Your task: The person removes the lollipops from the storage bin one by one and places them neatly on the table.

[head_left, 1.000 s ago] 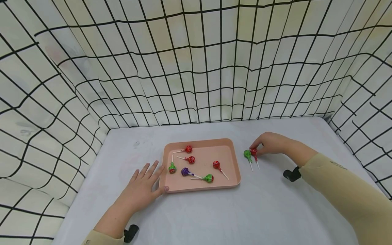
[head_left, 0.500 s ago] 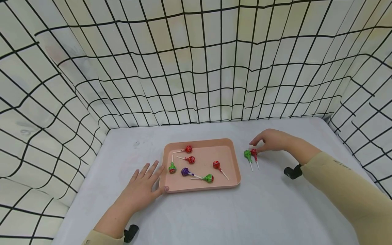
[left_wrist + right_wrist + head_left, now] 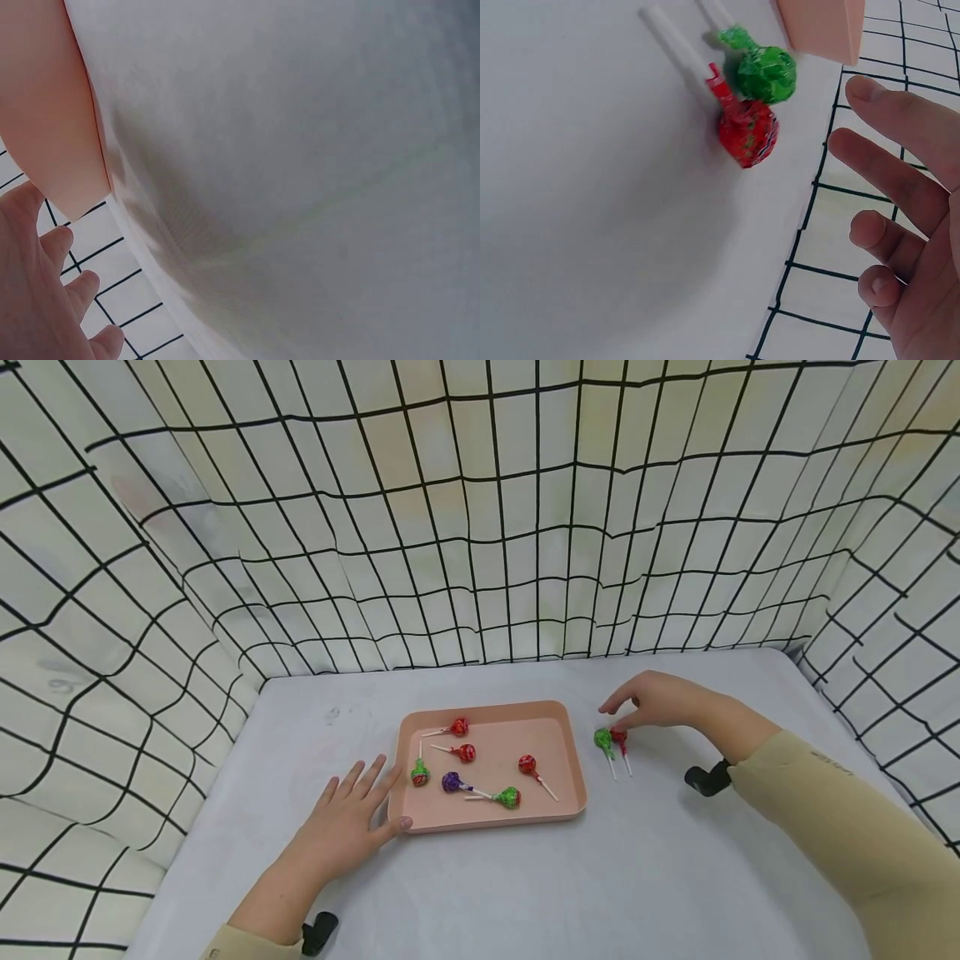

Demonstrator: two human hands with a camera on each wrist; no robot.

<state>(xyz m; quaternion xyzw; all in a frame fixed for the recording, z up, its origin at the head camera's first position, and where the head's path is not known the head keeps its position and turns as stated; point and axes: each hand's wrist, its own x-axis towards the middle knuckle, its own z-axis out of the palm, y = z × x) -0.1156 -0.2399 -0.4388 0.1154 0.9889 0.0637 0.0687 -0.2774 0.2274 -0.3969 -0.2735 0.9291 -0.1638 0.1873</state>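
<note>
Spread flat, my left hand (image 3: pixel 341 827) lies at the left edge of the pink tray (image 3: pixel 525 814), its thumb and index finger touching the rim. On the white surface right of the tray lie a green lollipop (image 3: pixel 603 739) and a red lollipop (image 3: pixel 748 135), side by side with their heads touching. My right hand (image 3: pixel 663 700) hovers over this pair, fingers extended and holding nothing. In the right wrist view, the visible fingers (image 3: pixel 885 161) are apart from both candies. The left wrist view shows the left fingers beside the tray wall (image 3: pixel 52 105).
Inside the tray lie red lollipops (image 3: pixel 527 764), a purple lollipop (image 3: pixel 452 782) and green lollipops (image 3: pixel 508 797), several in all. White walls with a black grid (image 3: pixel 480 527) enclose the back and sides of the table (image 3: pixel 525 893).
My right hand has let go of the red lollipop, and its fingers have straightened and lifted, shifting slightly left. The left hand, the tray and the lollipops stay in place.
</note>
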